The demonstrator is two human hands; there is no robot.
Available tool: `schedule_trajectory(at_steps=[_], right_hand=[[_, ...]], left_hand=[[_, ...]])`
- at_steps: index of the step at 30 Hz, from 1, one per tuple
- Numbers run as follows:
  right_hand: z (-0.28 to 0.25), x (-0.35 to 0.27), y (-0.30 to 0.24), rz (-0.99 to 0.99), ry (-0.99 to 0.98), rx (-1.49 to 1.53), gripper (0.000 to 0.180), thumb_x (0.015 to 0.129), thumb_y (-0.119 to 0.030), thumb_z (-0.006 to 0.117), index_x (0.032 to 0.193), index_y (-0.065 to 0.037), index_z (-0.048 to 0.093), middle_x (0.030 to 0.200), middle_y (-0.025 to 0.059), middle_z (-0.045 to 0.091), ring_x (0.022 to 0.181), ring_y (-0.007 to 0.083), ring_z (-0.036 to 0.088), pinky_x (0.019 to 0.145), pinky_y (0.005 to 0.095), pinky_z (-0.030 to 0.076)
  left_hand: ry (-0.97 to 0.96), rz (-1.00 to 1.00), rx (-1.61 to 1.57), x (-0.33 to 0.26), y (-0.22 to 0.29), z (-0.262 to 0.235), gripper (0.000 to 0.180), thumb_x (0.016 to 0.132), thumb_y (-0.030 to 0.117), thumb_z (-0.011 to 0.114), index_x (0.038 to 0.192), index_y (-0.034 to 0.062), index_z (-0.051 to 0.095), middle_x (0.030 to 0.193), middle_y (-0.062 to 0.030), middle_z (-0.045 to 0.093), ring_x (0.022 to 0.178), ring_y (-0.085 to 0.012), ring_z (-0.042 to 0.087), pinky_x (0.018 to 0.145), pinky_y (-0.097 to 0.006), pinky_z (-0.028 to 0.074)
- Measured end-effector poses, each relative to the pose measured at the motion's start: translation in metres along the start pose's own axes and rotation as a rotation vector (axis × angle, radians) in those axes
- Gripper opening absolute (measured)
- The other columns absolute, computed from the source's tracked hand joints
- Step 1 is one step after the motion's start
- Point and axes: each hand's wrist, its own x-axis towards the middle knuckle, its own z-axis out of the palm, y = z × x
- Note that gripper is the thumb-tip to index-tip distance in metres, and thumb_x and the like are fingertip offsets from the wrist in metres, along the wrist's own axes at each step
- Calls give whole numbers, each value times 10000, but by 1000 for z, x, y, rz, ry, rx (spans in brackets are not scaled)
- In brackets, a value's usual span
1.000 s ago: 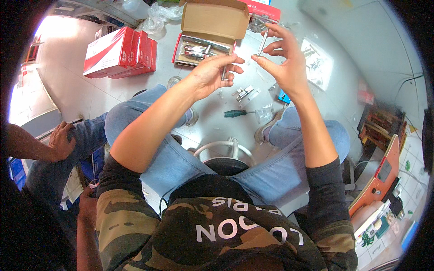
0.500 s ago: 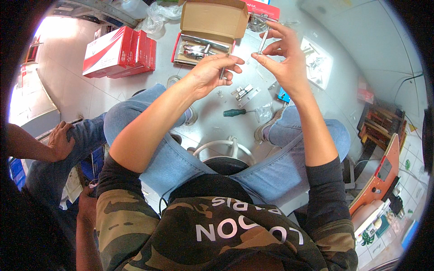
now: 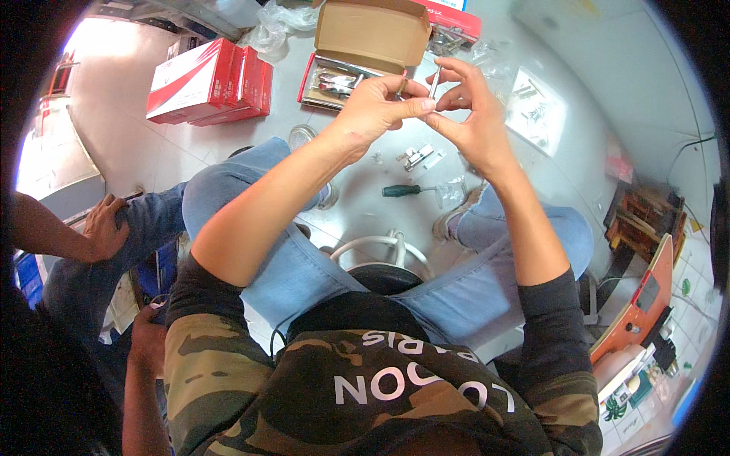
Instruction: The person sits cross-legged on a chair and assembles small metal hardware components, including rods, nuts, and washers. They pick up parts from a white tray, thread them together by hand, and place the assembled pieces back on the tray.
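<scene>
My right hand [image 3: 475,114] pinches a slim silver metal rod [image 3: 436,82] upright between thumb and fingers. My left hand [image 3: 380,106] is closed, its thumb tip meeting the lower end of the rod. A small metal piece [image 3: 401,87] shows between the left fingers, mostly hidden by them. Beyond the left hand stands an open cardboard box [image 3: 372,32] with shiny metal fittings [image 3: 334,82] inside. Below the hands, a metal lock-like part [image 3: 415,157] and a green-handled screwdriver [image 3: 401,190] lie on the floor.
Red-and-white boxes [image 3: 209,83] stand at the left. Clear plastic bags [image 3: 277,26] lie at the back. A white sheet with small metal parts [image 3: 534,112] is at right, by a white panel [image 3: 608,68]. Another person's hand [image 3: 105,228] rests on their knee at far left.
My hands have come together: the left moved right and up, and its thumb now meets the rod's lower end. The right shifted slightly down. The view moved slightly too.
</scene>
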Motion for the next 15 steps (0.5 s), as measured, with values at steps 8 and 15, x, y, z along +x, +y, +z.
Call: schedule_trajectory(at_steps=[8, 15], right_hand=[[1, 3, -2, 40, 106, 80, 438, 740, -132, 630, 1140, -78, 462, 781, 21, 524, 580, 62, 443, 528, 196, 370], [4, -1, -6, 16, 93, -1, 296, 769, -149, 591, 1056, -94, 544, 629, 23, 487, 512, 79, 423, 484, 217, 356]], left_hand=[[-6, -109, -183, 0, 3, -6, 207, 746, 191, 648, 851, 40, 553, 764, -48, 579, 517, -40, 367, 467, -178, 292], [-8, -116, -283, 3, -2, -8, 195, 756, 171, 641, 844, 39, 529, 765, -62, 575, 492, -39, 346, 451, -171, 281]])
